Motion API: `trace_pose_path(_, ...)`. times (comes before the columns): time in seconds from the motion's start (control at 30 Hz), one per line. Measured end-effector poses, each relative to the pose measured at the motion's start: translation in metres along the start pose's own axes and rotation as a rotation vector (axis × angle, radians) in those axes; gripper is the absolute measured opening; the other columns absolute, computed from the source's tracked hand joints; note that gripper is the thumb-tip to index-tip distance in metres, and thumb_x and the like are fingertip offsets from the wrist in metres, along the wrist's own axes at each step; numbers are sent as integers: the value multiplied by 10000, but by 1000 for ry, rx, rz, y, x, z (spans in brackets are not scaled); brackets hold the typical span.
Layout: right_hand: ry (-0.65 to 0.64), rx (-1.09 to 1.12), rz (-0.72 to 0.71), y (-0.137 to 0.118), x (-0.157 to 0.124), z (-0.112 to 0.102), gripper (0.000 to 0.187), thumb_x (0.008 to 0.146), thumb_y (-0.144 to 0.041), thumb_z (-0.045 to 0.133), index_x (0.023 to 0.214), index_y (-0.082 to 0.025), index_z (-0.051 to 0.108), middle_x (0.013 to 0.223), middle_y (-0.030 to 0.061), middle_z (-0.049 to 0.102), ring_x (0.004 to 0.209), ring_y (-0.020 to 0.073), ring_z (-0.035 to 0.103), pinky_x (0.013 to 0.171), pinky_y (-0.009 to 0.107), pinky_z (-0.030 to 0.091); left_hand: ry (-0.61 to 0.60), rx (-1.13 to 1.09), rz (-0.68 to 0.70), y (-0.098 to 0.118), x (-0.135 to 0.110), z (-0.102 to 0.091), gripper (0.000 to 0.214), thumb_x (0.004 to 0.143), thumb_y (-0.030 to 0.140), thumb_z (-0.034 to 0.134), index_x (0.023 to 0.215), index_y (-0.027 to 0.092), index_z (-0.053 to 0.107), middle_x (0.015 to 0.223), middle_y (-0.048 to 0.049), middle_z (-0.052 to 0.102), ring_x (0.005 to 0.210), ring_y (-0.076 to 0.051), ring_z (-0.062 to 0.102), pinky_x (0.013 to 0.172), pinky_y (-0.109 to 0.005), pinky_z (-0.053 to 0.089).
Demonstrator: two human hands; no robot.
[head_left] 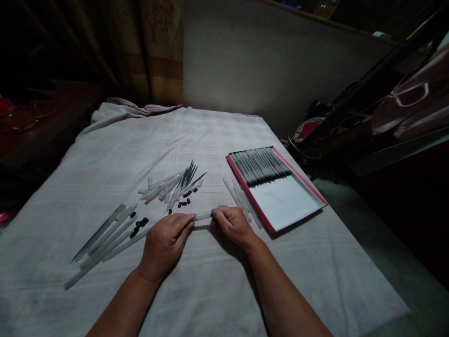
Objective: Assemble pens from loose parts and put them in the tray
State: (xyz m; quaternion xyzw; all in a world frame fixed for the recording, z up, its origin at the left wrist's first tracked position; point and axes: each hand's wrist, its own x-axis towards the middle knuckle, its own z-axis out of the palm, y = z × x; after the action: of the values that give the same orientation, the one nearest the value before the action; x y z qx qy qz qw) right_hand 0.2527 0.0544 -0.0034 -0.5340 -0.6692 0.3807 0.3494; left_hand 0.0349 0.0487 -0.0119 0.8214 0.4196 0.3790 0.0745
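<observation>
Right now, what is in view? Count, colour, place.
cloth: one, white, over the table
tray: one, red-rimmed, right of centre
pens: full row, dark, tray's far end
loose tubes: several, clear, beside the tray
centre tubes: small pile, clear, mid-cloth
refills: bundle, dark, on that pile
caps: several, black, near both piles
left tubes: about ten, clear, left of the hands
curtain: one, brown, behind the table
bags: some, pinkish, far right
held tube: one, clear, between both hands
left hand: one, gripping the tube's left end
right hand: one, gripping its right end
</observation>
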Motion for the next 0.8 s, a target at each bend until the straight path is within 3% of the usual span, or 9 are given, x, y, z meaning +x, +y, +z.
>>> trace_pose_path(0.1,-38,181,52,0,-1,1,210,931,-374,522,925,-194,631,698,-4,668,583,121,597,591,237,465,8,-17,-40,0,0,0,214,950,293,560,1080,214,710,941,-51,767,841,-189,719,756,-307,566)
trace_pose_path(0.17,-52,293,77,0,-1,1,196,894,-350,575,1023,-207,607,756,-2,688,603,124,611,597,242,485,3,-20,-67,0,0,0,217,950,300,559,1081,219,712,944,-52,768,850,-190,721,763,-308,567)
trace_pose_path(0.27,-11,308,77,1,-1,2,130,880,-333,590,900,-208,617,728,-7,670,603,120,595,602,244,479,-4,-16,-72,0,0,0,216,952,301,559,1079,217,711,943,-54,768,848,-193,722,765,-312,567)
trace_pose_path(0.37,20,247,83,1,0,3,211,906,-359,561,780,-199,617,650,-15,629,574,111,566,579,237,458,-4,-20,-63,0,0,0,212,951,292,558,1075,213,711,944,-53,768,840,-191,720,764,-314,566)
trace_pose_path(0.53,-14,413,115,-1,0,1,219,826,-366,652,976,-209,623,732,-18,650,582,112,588,576,240,475,-14,-18,-72,0,-2,0,209,949,285,562,1072,207,711,953,-54,767,853,-192,720,767,-314,564)
trace_pose_path(0.7,3,333,125,-1,0,2,178,869,-355,586,809,-190,620,672,-12,631,566,105,550,569,239,447,-23,-12,-59,0,-1,0,205,951,272,562,1081,199,702,952,-56,764,856,-187,717,762,-307,563)
trace_pose_path(0.8,-15,361,139,0,0,2,176,858,-364,599,910,-198,623,684,-17,644,563,110,561,565,243,449,-9,-14,-49,0,0,0,203,953,270,559,1078,198,702,940,-55,766,844,-184,718,758,-301,564)
